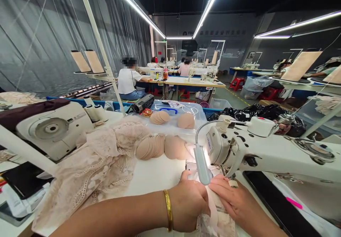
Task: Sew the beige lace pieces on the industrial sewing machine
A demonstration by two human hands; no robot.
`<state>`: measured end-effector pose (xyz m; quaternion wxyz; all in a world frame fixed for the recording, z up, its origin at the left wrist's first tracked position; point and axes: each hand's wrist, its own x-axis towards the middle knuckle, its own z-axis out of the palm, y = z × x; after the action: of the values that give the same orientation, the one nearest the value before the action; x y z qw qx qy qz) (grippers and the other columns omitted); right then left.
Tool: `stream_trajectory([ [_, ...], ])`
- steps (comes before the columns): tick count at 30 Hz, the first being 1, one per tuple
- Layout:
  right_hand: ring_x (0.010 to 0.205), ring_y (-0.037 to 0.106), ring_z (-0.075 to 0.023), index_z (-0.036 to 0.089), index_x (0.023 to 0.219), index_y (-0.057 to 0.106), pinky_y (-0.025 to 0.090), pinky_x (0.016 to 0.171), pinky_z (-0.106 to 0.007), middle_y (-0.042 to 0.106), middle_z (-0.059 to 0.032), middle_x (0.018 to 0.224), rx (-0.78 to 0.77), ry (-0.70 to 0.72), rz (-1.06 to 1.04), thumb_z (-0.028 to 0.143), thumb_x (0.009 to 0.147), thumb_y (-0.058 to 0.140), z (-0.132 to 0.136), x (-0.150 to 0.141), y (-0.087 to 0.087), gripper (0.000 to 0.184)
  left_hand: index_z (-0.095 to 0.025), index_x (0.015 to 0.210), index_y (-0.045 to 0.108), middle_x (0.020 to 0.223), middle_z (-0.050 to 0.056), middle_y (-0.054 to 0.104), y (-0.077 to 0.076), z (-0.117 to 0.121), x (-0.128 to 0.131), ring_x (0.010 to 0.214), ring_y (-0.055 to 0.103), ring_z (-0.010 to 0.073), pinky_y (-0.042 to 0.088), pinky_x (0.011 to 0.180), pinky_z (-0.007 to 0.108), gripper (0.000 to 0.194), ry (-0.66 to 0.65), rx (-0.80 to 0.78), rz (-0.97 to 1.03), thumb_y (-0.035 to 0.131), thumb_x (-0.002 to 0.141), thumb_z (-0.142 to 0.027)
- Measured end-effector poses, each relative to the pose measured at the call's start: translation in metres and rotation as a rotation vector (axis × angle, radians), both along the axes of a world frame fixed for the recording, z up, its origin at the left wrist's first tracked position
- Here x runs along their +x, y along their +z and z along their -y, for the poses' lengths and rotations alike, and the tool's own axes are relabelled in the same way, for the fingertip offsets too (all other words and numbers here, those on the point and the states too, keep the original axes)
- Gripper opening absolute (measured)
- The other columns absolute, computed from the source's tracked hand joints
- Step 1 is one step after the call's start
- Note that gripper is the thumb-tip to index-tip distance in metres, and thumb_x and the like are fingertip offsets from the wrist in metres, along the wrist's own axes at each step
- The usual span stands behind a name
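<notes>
My left hand, with a gold bracelet on its wrist, is closed on pale lace fabric below the sewing machine's head. My right hand rests on the same fabric from the right, its fingers stretched out towards the needle area. A grey lamp on a bendable neck hides the needle and some fingertips. The white sewing machine stands just beyond my right hand. On the table behind my left hand lie a fanned row of beige bra cups and another beige cup.
A heap of lace fabric covers the left side of the table. More beige cups sit on a clear plastic tray behind. A black phone-like slab lies at right. Another machine is at left; a person sits ahead.
</notes>
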<state>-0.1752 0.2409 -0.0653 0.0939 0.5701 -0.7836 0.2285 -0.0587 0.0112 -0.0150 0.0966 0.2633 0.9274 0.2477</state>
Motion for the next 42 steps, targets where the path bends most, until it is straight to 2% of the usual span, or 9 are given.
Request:
stream_trajectory([
  [5,0.102,0.076,-0.0240,0.037,0.133,0.075,0.066,0.082,-0.034,0.077,-0.0029,0.130,0.091,-0.035,0.113,0.024,0.107,0.047,0.003,0.003,0.003,0.040,-0.019,0.085,0.075,0.105,0.002,0.072,-0.006,-0.001,0.002,0.102,0.067,0.0262,0.028,0.111,0.063,0.017,0.038,0.030,-0.019,0.067,0.073,-0.011],
  [10,0.116,0.075,-0.0260,0.036,0.139,0.071,0.065,0.095,-0.038,0.075,-0.0025,0.135,0.065,-0.029,0.038,0.023,0.106,0.048,0.001,-0.003,-0.004,0.042,-0.019,0.089,0.076,0.105,0.002,0.073,-0.002,-0.003,0.002,0.099,0.067,0.0247,0.029,0.109,0.062,0.020,0.050,0.022,-0.035,0.067,0.073,-0.011],
  [14,0.124,0.071,-0.0270,0.034,0.142,0.071,0.062,0.103,-0.040,0.073,-0.0041,0.138,0.065,-0.022,-0.003,0.023,0.107,0.049,-0.001,-0.008,-0.010,0.042,-0.018,0.086,0.076,0.103,0.002,0.073,-0.002,-0.004,0.003,0.096,0.066,0.0233,0.030,0.108,0.062,0.015,0.072,0.032,0.002,0.068,0.074,-0.013],
  [19,0.115,0.074,-0.0272,0.035,0.141,0.071,0.064,0.099,-0.041,0.077,-0.0050,0.131,0.064,-0.042,0.030,0.025,0.106,0.047,-0.002,-0.007,-0.020,0.043,-0.020,0.087,0.074,0.109,0.003,0.074,-0.010,-0.006,0.006,0.097,0.066,0.0244,0.028,0.107,0.064,0.013,0.082,0.079,0.000,0.068,0.076,-0.016],
  [26,0.107,0.076,-0.0290,0.038,0.132,0.077,0.066,0.092,-0.042,0.079,-0.0048,0.122,-0.073,-0.139,0.048,0.028,0.105,0.045,-0.002,-0.004,-0.040,0.043,-0.020,0.086,0.073,0.109,0.004,0.074,-0.015,-0.005,0.006,0.100,0.067,0.0263,0.032,0.099,0.056,0.011,0.057,0.103,-0.017,0.068,0.076,-0.019],
  [32,0.108,0.076,-0.0283,0.039,0.130,0.077,0.066,0.090,-0.042,0.078,-0.0026,0.124,-0.069,-0.171,0.043,0.030,0.106,0.043,-0.001,0.001,-0.036,0.042,-0.020,0.085,0.072,0.104,0.003,0.075,-0.006,0.000,0.000,0.097,0.067,0.0245,0.033,0.092,0.050,0.015,0.011,0.074,-0.039,0.064,0.073,-0.016],
  [35,0.112,0.075,-0.0297,0.041,0.132,0.075,0.066,0.087,-0.044,0.078,-0.0021,0.126,-0.021,-0.183,0.026,0.036,0.110,0.039,0.000,0.002,-0.035,0.043,-0.019,0.079,0.070,0.098,0.001,0.075,-0.002,0.003,-0.004,0.090,0.067,0.0223,0.033,0.092,0.049,0.009,-0.015,0.049,-0.046,0.065,0.072,-0.015],
  [38,0.116,0.073,-0.0288,0.042,0.139,0.071,0.065,0.089,-0.043,0.076,-0.0001,0.132,0.001,-0.172,0.021,0.035,0.112,0.036,-0.001,0.002,-0.034,0.045,-0.018,0.073,0.067,0.095,0.000,0.075,0.000,0.007,-0.008,0.090,0.067,0.0220,0.032,0.093,0.049,0.004,-0.029,0.044,-0.059,0.065,0.075,-0.015],
  [42,0.118,0.072,-0.0275,0.041,0.143,0.068,0.064,0.091,-0.041,0.075,0.0002,0.134,0.011,-0.148,0.000,0.033,0.111,0.040,-0.002,-0.002,-0.036,0.044,-0.019,0.080,0.069,0.096,0.000,0.076,-0.002,0.013,-0.013,0.096,0.069,0.0240,0.033,0.094,0.049,0.006,-0.053,0.049,-0.093,0.067,0.076,-0.015],
])
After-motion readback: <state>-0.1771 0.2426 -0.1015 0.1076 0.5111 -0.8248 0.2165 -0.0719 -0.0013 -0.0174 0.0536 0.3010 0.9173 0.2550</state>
